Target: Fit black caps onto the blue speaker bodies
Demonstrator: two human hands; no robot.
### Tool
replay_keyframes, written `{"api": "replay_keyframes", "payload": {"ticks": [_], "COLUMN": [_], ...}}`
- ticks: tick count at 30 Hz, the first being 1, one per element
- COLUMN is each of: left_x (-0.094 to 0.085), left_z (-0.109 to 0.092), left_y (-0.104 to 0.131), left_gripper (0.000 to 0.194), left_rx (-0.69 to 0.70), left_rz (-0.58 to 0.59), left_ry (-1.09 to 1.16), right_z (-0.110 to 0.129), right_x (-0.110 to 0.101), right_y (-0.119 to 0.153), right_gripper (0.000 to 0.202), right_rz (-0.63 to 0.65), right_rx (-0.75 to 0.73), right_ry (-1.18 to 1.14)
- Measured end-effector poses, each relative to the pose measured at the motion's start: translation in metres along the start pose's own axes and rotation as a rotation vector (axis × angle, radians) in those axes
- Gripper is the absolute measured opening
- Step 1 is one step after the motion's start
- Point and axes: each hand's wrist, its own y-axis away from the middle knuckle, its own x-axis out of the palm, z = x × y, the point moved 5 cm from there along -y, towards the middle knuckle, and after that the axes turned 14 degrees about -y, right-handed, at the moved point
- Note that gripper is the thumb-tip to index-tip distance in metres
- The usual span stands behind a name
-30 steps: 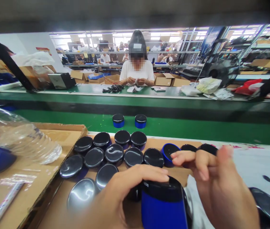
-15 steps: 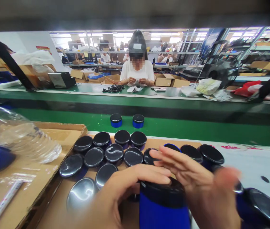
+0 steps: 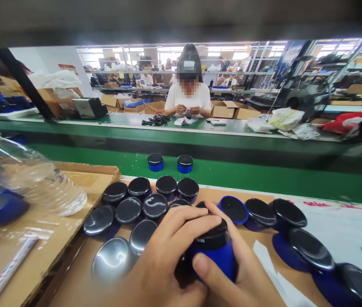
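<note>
Both my hands are on a round blue case with a black cap [image 3: 215,261], which bears small white lettering like "DC". My left hand [image 3: 164,249] lies over the cap from the left, its fingers bent across the top. From the right, my right hand [image 3: 247,275] wraps the blue body, thumb in front and fingers along the far side. The case's lower part is hidden by my hands. Just beyond, similar black-topped cases [image 3: 154,205] stand close together on brown cardboard. One black disc with a blue rim [image 3: 233,209] lies right of my fingers.
On the left, a clear plastic bottle [image 3: 49,183] lies across a cardboard tray [image 3: 81,177]. A white paper strip [image 3: 268,264] is at my right. More cases [image 3: 311,249] line the right side. Two cases [image 3: 185,163] stand on the green surface ahead. A co-worker [image 3: 189,91] sits opposite.
My right hand has come down from above the cap, fingers spread, to close around the blue body. The case has turned and tilted, and my left hand lies further over its top.
</note>
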Motion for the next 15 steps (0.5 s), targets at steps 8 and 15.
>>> {"api": "replay_keyframes", "payload": {"ticks": [8, 15], "left_x": [-0.005, 0.0], "left_z": [-0.004, -0.002], "left_y": [-0.007, 0.006], "left_gripper": [0.057, 0.059], "left_rx": [0.042, -0.015], "left_rz": [-0.022, -0.12], "left_ry": [-0.01, -0.314], "right_z": [-0.003, -0.007], "right_x": [0.005, 0.0], "right_y": [-0.002, -0.006], "right_gripper": [0.059, 0.048], "right_rz": [0.144, -0.104], "right_rx": [0.295, 0.128], "right_ry": [-0.432, -0.356]}}
